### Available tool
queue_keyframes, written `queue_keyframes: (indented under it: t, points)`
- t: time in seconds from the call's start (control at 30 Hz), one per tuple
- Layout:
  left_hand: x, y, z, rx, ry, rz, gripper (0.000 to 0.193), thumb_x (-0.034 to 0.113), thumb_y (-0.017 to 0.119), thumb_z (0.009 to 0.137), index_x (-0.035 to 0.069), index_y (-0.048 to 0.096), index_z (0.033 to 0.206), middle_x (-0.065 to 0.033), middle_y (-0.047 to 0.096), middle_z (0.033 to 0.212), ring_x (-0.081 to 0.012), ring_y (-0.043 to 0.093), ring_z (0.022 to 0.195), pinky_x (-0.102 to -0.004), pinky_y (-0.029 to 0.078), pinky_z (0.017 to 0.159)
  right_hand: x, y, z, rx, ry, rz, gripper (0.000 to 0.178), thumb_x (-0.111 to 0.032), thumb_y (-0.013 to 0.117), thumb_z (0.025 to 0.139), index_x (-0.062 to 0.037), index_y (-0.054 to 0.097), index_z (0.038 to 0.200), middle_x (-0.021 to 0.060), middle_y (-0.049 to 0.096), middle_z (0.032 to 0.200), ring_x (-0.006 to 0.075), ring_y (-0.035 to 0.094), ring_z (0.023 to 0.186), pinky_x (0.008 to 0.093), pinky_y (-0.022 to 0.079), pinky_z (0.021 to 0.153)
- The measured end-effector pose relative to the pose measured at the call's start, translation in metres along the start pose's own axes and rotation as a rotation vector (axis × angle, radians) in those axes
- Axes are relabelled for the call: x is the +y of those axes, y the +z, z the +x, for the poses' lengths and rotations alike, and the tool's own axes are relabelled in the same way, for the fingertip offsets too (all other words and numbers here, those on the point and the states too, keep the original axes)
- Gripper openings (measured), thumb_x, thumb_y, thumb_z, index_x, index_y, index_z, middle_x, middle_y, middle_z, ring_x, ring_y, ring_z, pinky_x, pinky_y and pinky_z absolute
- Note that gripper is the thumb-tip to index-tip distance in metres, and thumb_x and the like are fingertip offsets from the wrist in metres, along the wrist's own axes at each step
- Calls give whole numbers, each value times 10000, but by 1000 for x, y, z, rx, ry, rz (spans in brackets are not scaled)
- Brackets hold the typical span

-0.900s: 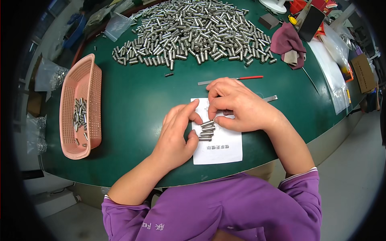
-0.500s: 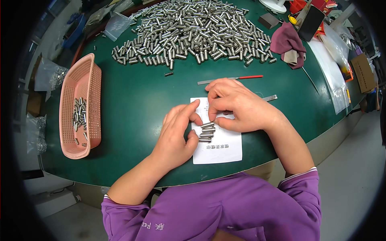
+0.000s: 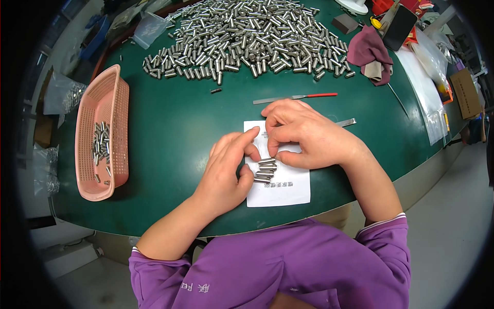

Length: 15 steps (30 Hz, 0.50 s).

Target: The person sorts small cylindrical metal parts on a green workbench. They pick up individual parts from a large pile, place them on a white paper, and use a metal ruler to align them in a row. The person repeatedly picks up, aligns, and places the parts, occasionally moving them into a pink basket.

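Several short metal pins (image 3: pixel 265 170) lie side by side on a white printed sheet (image 3: pixel 280 198) in front of me. Their left ends are beside my left hand (image 3: pixel 226 167), whose fingers curve with a gap between thumb and fingertips; whether it touches them is hard to tell. My right hand (image 3: pixel 303 135) reaches over the sheet from the right. Its thumb and index fingertip come together at the far end of the row, closed on the end of a pin. The other right fingers are bent, and what lies beneath them is hidden.
A big heap of metal pins (image 3: pixel 252 38) covers the far side of the green table (image 3: pixel 170 149). At left is a pink basket (image 3: pixel 122 144) with some pins. Beyond my right hand lie a red-handled file (image 3: pixel 319 95) and a metal strip (image 3: pixel 347 122); a maroon cloth (image 3: pixel 368 46) sits far right.
Both hands keep nearly the same pose over the pins. The whole scene has shifted slightly in view; no pin has visibly been taken away or added.
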<state>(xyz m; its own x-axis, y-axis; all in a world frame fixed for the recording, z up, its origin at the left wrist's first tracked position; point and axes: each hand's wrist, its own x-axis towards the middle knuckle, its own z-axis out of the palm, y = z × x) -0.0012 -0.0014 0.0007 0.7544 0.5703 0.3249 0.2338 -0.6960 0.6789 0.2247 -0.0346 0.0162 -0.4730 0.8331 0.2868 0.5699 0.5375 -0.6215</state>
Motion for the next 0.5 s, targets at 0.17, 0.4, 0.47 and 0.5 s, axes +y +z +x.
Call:
queue_keyframes:
  t: [0.17,0.4,0.47,0.5]
  points:
    - [2,-1,0,-17,-1,-11,688,-133,515,646,-9,440,1319,-72,609,896,-258,550,990,-390,382,974,0,-1,-1,-30,-17,8,76,-91,661,688,-97,629,757,55,562,953,293,487,1153,432,368,988]
    - [2,-1,0,-16,20,-14,684,-136,506,643,-7,445,1313,-65,611,880,-257,556,978,-399,377,977,1,1,-1,-24,-49,19,120,-60,677,663,-125,640,756,-3,545,902,304,500,1166,436,387,972]
    - [2,-1,0,-12,23,-14,684,-137,503,642,-6,446,1311,-65,612,874,-257,558,977,-400,376,977,1,1,-1,-26,-52,23,120,-58,680,662,-126,641,752,-3,545,899,304,503,1164,437,387,971]
    - [3,-1,0,-15,22,-16,684,-137,501,641,-5,447,1310,-64,613,874,-258,558,979,-399,376,976,1,1,-1,-29,-55,28,119,-58,682,662,-126,641,750,-3,545,899,303,503,1164,438,387,972]
